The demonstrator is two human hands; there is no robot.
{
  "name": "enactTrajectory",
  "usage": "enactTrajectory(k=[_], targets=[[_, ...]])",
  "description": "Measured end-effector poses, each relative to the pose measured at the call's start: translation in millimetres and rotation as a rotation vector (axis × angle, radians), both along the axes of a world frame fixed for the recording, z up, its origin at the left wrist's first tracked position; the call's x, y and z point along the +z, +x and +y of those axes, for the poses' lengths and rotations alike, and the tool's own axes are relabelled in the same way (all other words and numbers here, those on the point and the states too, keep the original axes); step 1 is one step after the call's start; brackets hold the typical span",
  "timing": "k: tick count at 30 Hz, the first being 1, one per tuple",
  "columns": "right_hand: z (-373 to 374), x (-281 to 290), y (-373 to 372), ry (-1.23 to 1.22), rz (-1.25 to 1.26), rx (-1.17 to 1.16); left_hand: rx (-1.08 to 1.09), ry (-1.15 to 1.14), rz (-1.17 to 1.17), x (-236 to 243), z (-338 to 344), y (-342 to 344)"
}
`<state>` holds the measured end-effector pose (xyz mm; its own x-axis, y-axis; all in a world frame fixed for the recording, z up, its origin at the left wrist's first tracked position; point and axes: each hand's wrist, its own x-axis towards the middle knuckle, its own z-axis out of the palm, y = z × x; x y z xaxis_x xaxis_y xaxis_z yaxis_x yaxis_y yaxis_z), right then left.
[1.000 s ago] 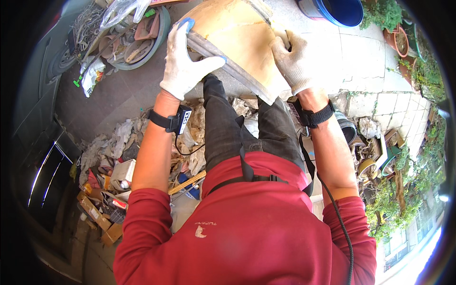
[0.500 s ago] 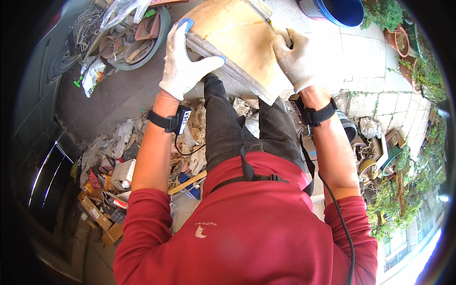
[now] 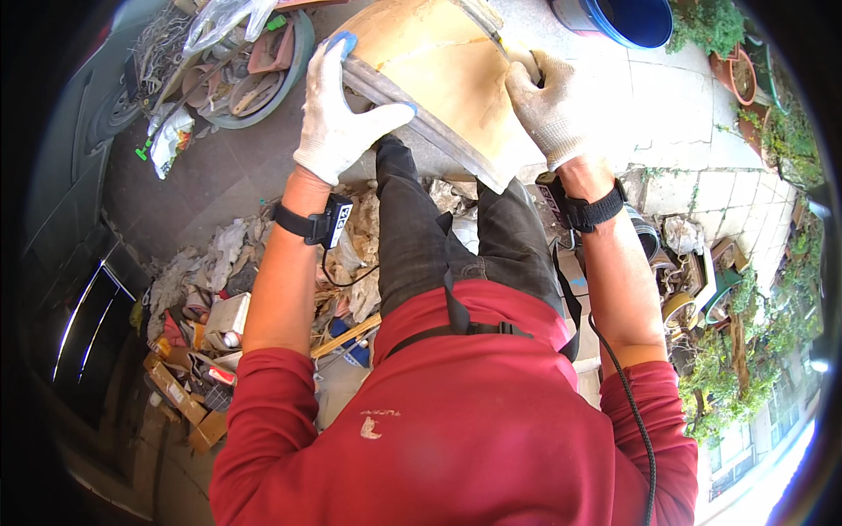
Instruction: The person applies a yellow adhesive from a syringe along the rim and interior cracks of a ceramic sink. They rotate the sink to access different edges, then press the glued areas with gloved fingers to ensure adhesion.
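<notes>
Two gloved hands met at a board in the far middle, a tan panel whose near corner overlapped the right leg in view. The left hand (image 3: 338, 131) had hold of the board (image 3: 430, 44) along its grey strip (image 3: 425, 127), thumb and fingers spread wide apart, their blue tips against it. The right hand (image 3: 548, 110) was curled at the board's right edge, thumb and fingers bent close together; whether it pinched the edge or something small, I could not tell. Dark straps (image 3: 298, 221) circled both wrists. Far left lay a round tub (image 3: 304, 53) of clay pieces, with a clear bag (image 3: 224, 26) over its far side. Far right stood a blue bucket (image 3: 640, 22), near some greenery (image 3: 710, 26). A heap of rubble (image 3: 219, 254) lay left of the dark trousers (image 3: 408, 245), with a white box (image 3: 228, 317) at its near side. Right of the right forearm were a dark pot (image 3: 645, 237) and more plants (image 3: 728, 377). The red shirt (image 3: 482, 403) filled the near middle.
</notes>
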<state>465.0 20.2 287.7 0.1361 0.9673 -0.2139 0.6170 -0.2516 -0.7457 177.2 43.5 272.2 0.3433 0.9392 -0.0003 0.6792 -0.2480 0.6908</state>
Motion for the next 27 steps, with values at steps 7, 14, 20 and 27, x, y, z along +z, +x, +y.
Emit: enactTrajectory(k=[7, 14, 20, 27], targets=[[-3.3, -1.9, -0.8, 0.017, -0.002, 0.002, -0.007, 0.024, -0.008, -1.6, -0.2, 0.2], [-2.7, 1.2, -1.0, -0.028, -0.025, 0.009, -0.002, 0.012, -0.008, 0.6, -0.7, 1.5], [-3.2, 4.3, -2.2, -0.019, 0.068, -0.035, 0.002, 0.065, -0.022, 1.8, -2.0, 3.6], [-6.6, 9.6, -6.7, -0.042, -0.036, -0.013, -0.006, 0.090, -0.030, 0.3, -1.8, 3.9]])
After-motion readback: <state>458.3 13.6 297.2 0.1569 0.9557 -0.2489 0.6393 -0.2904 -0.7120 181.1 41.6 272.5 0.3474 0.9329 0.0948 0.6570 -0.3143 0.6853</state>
